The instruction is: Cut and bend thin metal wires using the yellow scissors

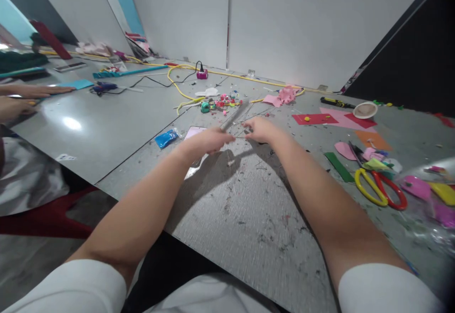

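My left hand (215, 140) and my right hand (261, 129) are held close together over the grey table, fingers curled in a pinch. A thin thread (240, 138) runs across the small gap between their fingertips. A pale, fine strand (229, 159) shows below my left hand; whether it joins the thread I cannot tell. Partly behind my left hand lies a phone (194, 132) with a lit screen, and left of it a small blue packet (166, 138). Beyond both hands is a heap of small coloured pieces (227, 101). A blurred grey bar (236, 115) slants behind the fingers.
To the right lie scissors (371, 187) with yellow and red handles, a green strip (339, 166), red paper (315, 119), a cutter knife (337, 102) and a round cup (365, 110). A yellow cord (245, 77) runs along the wall. Another person's hands (31, 93) are at far left.
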### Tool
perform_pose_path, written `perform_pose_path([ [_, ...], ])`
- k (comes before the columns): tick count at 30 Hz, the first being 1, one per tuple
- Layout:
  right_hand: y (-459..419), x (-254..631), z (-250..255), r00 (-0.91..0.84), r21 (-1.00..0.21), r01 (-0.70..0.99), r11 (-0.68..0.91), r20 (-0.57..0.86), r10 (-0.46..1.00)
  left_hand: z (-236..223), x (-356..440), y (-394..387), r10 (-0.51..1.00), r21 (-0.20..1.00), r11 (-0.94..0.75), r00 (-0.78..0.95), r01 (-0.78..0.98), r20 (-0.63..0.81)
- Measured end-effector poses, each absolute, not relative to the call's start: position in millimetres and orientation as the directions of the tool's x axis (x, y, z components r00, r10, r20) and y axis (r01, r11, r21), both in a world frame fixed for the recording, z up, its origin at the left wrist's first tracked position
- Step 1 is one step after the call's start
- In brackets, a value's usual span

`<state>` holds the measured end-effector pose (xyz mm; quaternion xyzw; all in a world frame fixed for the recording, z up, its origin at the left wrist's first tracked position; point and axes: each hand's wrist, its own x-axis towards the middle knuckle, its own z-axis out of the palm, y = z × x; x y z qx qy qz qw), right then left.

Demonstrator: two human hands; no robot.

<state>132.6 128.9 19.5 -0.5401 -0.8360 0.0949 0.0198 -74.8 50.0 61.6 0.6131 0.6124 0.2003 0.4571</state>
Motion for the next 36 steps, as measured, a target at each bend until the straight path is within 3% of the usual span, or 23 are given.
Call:
perform_pose_path([
  [2,131.3,140.4,14.1,-0.376,-0.209,0.911,0.355,-0.069,0.924,51.1,-68.1,42.6,0.949,0.535,0.004,0.166,0.845,-0.269],
  [3,132.1,144.0,11.1,-0.376,-0.222,0.908,0.356,-0.057,0.925,46.7,-64.6,38.9,0.952,0.444,-0.059,0.184,0.894,-0.244],
  [8,146.9,162.6,0.3,-0.535,-0.147,0.83,0.537,0.061,0.843,35.9,-51.7,24.2,0.94,0.313,-0.169,0.249,0.935,-0.235],
  [14,193.1,175.8,1.6,-0.545,-0.038,0.834,0.551,0.107,0.832,41.4,-55.3,20.7,0.951,0.166,-0.156,0.194,0.974,-0.242],
  [19,234.8,156.0,10.3,-0.63,0.013,0.776,0.631,0.068,0.773,47.1,-61.4,20.1,0.952,0.128,-0.185,0.21,0.974,-0.224],
  [26,257.9,128.2,8.9,-0.694,-0.073,0.72,0.69,-0.098,0.713,43.4,-55.8,16.8,0.946,0.125,-0.25,0.27,0.96,-0.18],
  [36,210.7,157.8,7.4,-0.698,-0.028,0.715,0.698,0.01,0.716,34.5,-56.6,17.4,0.948,0.146,-0.262,0.283,0.954,-0.146],
])
